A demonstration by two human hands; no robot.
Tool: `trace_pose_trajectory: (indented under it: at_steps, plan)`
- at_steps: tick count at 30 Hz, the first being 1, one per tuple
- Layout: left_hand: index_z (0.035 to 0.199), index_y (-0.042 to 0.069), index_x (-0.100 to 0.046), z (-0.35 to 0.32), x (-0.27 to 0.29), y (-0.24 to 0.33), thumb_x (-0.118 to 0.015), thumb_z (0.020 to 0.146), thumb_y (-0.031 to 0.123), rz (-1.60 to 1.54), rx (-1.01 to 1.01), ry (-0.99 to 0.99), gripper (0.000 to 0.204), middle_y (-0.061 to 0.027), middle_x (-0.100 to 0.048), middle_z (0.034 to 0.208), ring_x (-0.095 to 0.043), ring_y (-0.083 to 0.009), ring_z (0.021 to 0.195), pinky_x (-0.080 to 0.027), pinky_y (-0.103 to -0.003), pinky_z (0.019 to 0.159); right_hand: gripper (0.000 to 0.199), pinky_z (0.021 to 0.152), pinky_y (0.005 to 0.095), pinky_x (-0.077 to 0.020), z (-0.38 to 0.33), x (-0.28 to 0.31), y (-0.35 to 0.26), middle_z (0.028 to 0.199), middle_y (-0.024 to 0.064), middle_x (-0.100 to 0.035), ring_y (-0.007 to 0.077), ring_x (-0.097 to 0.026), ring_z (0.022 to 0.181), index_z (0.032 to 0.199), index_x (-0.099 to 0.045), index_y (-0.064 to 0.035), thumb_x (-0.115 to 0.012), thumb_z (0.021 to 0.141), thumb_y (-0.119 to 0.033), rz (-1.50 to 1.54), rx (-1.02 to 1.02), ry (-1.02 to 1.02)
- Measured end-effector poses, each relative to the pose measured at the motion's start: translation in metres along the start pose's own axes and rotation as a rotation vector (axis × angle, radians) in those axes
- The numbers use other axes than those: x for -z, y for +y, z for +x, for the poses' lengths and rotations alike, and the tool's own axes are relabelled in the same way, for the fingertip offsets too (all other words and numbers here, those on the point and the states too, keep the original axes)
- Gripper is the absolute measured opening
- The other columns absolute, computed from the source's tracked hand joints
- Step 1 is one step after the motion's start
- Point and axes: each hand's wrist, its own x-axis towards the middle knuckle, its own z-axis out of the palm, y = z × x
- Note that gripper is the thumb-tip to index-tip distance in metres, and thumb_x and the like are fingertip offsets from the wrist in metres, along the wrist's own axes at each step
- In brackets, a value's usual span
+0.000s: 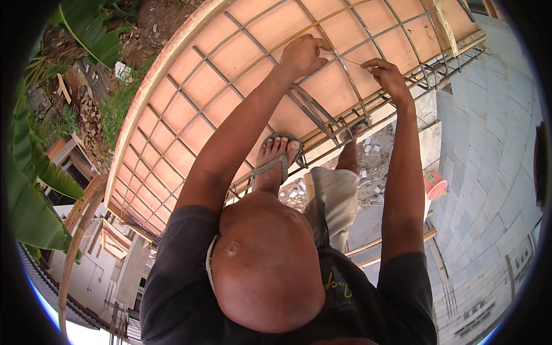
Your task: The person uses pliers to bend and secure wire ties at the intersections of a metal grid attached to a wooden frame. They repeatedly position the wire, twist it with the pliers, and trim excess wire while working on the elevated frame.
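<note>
A thin tie wire (347,61) stretches between my hands, just above the grid of steel reinforcing bars (241,29). My left hand (302,56) is closed, its fingers curled round one end of the wire beside a bar crossing. At the other end my right hand (386,79) pinches the wire between thumb and forefinger. Below the left hand a bundle of dark wire (312,108) lies across the bars. Orange-brown formwork boards (201,103) show beneath the grid.
My sandalled foot (278,154) stands on the grid's near edge, and my bent knee (267,259) fills the lower middle. Past the edge the ground drops to rubble (374,161). A red bucket (435,185) sits by grey paving (483,126). Banana leaves (34,190) hang at left.
</note>
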Motion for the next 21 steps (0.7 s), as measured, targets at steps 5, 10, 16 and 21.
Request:
trace_pose_trajectory:
  at_steps: [5,10,16,21]
  plan:
    - [0.110,0.011,-0.079,0.002,-0.009,-0.013,-0.074,0.089,0.016,0.006,-0.064,0.087,0.023,-0.0132,-0.073,0.101,-0.072,-0.0344,0.098,-0.057,-0.047,0.092,0.030,0.087,0.0349,-0.0520,0.006,-0.006,-0.018,0.103,0.0095,-0.078,0.0198,-0.066,0.092,0.115,-0.082,-0.0061,-0.064,0.094,-0.019,-0.026,-0.030,0.007]
    - [0.110,0.002,-0.076,-0.008,-0.012,-0.006,-0.069,0.096,0.012,-0.223,-0.080,0.058,0.019,-0.0148,-0.077,0.112,-0.075,-0.0286,0.101,-0.060,-0.041,0.094,0.032,0.100,0.0375,-0.0526,0.027,-0.021,0.012,0.117,0.0130,-0.081,0.0269,-0.072,0.113,0.116,-0.083,-0.0057,-0.065,0.095,-0.022,-0.083,0.050,0.100]
    - [0.109,0.000,-0.074,-0.019,-0.013,0.002,-0.067,0.099,0.009,-0.323,-0.086,0.101,0.015,-0.0154,-0.079,0.109,-0.076,-0.0294,0.102,-0.061,-0.041,0.094,0.026,0.052,0.0270,-0.0323,0.003,-0.030,-0.022,0.071,-0.0041,-0.049,0.0072,-0.039,0.057,0.114,-0.081,-0.0016,-0.067,0.101,-0.020,0.170,0.001,0.104]
    - [0.102,-0.002,-0.072,-0.027,-0.039,0.004,-0.069,0.099,0.009,-0.529,0.016,0.287,0.012,-0.0150,-0.079,0.102,-0.077,-0.0221,0.098,-0.061,-0.037,0.088,0.027,0.050,0.0262,-0.0289,-0.016,-0.049,-0.049,0.067,-0.0056,-0.043,0.0067,-0.035,0.055,0.116,-0.077,0.0044,-0.066,0.103,-0.017,0.590,-0.099,0.066]
